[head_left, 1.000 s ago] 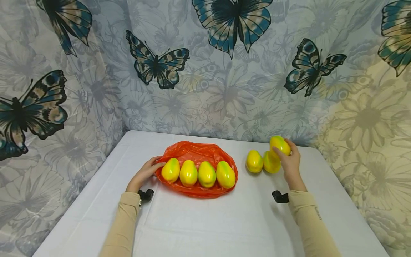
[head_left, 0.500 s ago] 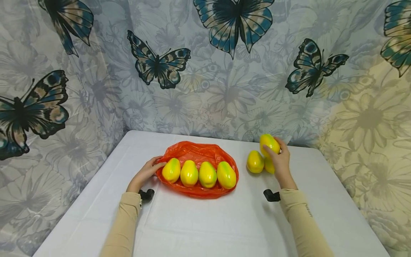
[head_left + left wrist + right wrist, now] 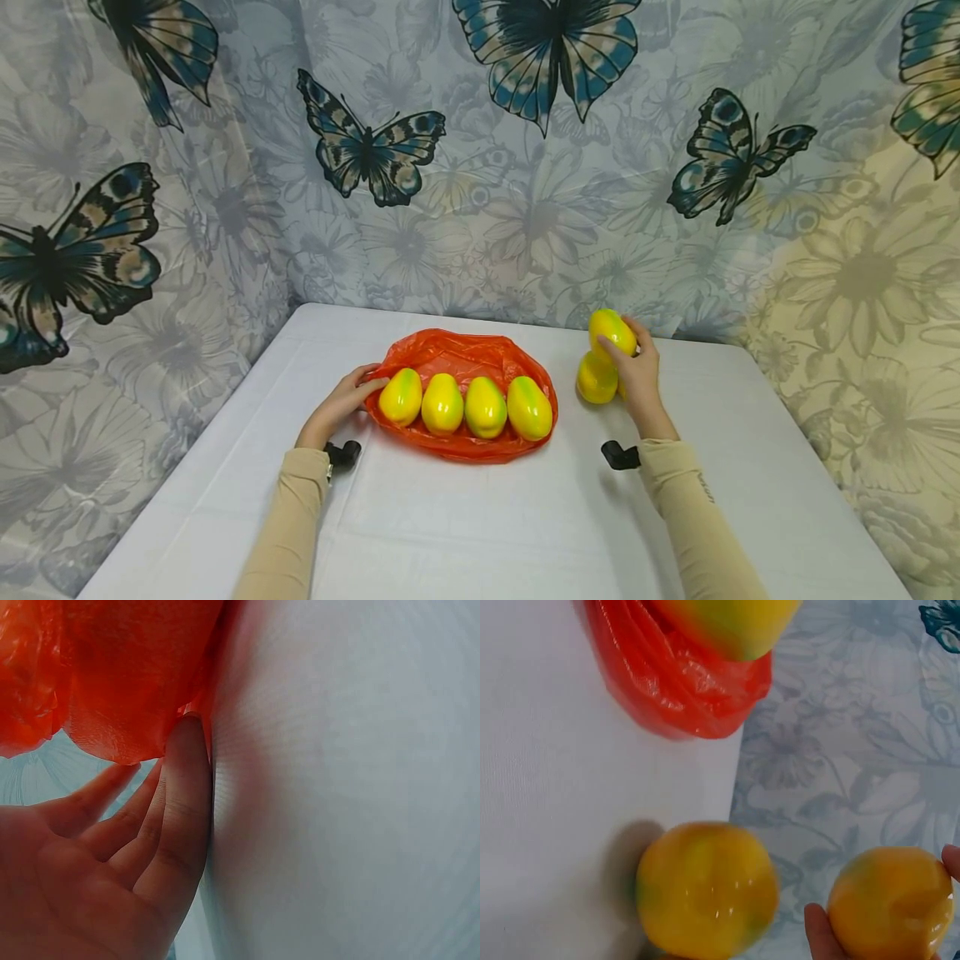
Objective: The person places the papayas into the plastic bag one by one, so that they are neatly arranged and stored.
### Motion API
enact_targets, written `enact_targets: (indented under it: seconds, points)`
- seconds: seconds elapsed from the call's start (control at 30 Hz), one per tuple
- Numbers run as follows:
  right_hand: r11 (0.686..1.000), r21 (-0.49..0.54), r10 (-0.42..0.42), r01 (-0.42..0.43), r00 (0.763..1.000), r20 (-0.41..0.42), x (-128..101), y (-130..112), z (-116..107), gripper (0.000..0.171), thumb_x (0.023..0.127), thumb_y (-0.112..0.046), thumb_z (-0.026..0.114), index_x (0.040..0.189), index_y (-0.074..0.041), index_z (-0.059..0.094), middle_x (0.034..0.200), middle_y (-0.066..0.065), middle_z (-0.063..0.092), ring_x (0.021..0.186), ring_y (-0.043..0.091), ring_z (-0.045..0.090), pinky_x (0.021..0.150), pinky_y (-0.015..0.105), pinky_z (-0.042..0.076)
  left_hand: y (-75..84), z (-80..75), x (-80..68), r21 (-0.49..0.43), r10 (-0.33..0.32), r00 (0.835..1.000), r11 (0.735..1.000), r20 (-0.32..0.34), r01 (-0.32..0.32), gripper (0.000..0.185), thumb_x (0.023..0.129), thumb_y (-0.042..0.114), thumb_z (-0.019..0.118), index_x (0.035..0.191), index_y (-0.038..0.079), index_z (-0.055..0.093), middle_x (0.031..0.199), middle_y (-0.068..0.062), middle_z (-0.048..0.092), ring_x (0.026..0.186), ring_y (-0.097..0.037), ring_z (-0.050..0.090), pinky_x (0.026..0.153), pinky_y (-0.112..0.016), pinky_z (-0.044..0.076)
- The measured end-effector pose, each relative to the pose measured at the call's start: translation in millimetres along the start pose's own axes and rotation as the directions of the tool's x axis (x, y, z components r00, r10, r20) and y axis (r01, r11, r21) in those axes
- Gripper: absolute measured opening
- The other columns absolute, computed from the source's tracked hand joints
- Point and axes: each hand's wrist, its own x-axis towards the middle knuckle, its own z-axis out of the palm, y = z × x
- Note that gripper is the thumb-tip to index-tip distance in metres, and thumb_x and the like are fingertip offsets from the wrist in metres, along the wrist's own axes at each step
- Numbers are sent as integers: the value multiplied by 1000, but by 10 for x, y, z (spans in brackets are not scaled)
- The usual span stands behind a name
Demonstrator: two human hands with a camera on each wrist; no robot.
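Note:
A red plastic bag lies spread on the table with its mouth wide, and several yellow mangoes tinged green sit in it in a row, one mango at its right end. My left hand touches the bag's left side, its fingers fairly straight against the plastic. In my right hand I hold another mango between thumb and fingers, raised over the loose ones. Below it a loose mango stands on the table; one more behind my hand is mostly hidden.
A white cloth covers the table. Behind it hangs a grey floral curtain printed with butterflies. Black camera mounts, the left mount and the right mount, jut inward from both wrists.
My right hand has carried its mango leftward, from above the right loose mango to above the left one. My left hand and the bag have stayed put.

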Motion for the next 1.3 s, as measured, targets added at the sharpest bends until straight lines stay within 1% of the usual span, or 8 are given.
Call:
enact_targets:
  seconds: [0.07, 0.17, 0.3, 0.7, 0.97, 1.07, 1.17, 1.3]
  points:
    - [1000, -6, -1, 1, 1000, 3, 1, -1, 36, 69, 93, -27, 66, 153, -20, 32, 160, 8, 26, 141, 31, 34, 117, 46, 30, 80, -2, -62, -4, -1, 1000, 1000, 10, 1, 66, 100, 34, 53, 152, 2, 27, 152, -25, 35, 84, -17, 54, 72, -26, 46]
    - [1000, -2, 21, -21, 1000, 7, 5, 5, 94, 69, 92, -28, 67, 152, -22, 34, 160, 6, 27, 139, 30, 35, 117, 46, 30, 184, 6, -150, 6, -2, 1000, 1000, 16, 2, 64, 100, 32, 52, 151, 1, 27, 152, -26, 36, 87, -17, 54, 74, -26, 46]
    - [999, 26, 46, -46, 999, 21, 3, 18, 181, 68, 92, -27, 68, 152, -24, 34, 160, 3, 26, 138, 28, 35, 116, 44, 30, 243, 16, -204, 17, -6, 1000, 1000, 10, 6, 63, 101, 32, 52, 151, 2, 28, 152, -25, 36, 92, -19, 53, 75, -25, 45]
    - [998, -16, 55, -54, 997, 58, -59, 42, 414, 69, 92, -31, 67, 152, -24, 34, 160, 5, 27, 137, 31, 36, 116, 44, 32, 207, 17, -167, 13, -6, 1000, 1000, 12, 6, 64, 100, 32, 52, 151, 1, 28, 150, -26, 38, 87, -17, 53, 74, -25, 45]
    - [999, 11, 41, -42, 996, 81, -68, 66, 568, 68, 91, -29, 68, 151, -21, 36, 158, 8, 29, 136, 29, 36, 116, 42, 32, 215, 19, -193, -3, -2, 1000, 1000, 13, 2, 63, 101, 31, 52, 151, 1, 28, 151, -26, 36, 83, -14, 53, 73, -25, 46]
    - [998, 28, 47, -50, 994, 104, -81, 62, 627, 67, 92, -29, 68, 151, -23, 35, 159, 8, 27, 137, 28, 35, 116, 42, 32, 173, 16, -153, -5, -1, 1000, 1000, 13, 1, 63, 101, 30, 52, 151, 0, 28, 151, -26, 36, 83, -14, 53, 72, -25, 46]
    - [998, 47, 45, -51, 991, 125, -93, 53, 686, 67, 93, -28, 67, 151, -22, 35, 160, 8, 25, 138, 29, 34, 116, 42, 33, 67, 5, -57, -7, -2, 1000, 1000, 9, 2, 65, 100, 33, 53, 152, 2, 27, 152, -26, 35, 84, -15, 53, 72, -26, 46]
    - [997, 54, 48, -55, 990, 132, -106, 29, 768, 66, 93, -28, 67, 150, -21, 36, 159, 9, 26, 137, 29, 35, 115, 43, 34, -79, 0, 60, 7, -5, 1000, 1000, -6, 5, 69, 99, 40, 53, 152, 6, 27, 153, -23, 36, 86, -16, 53, 73, -25, 46]
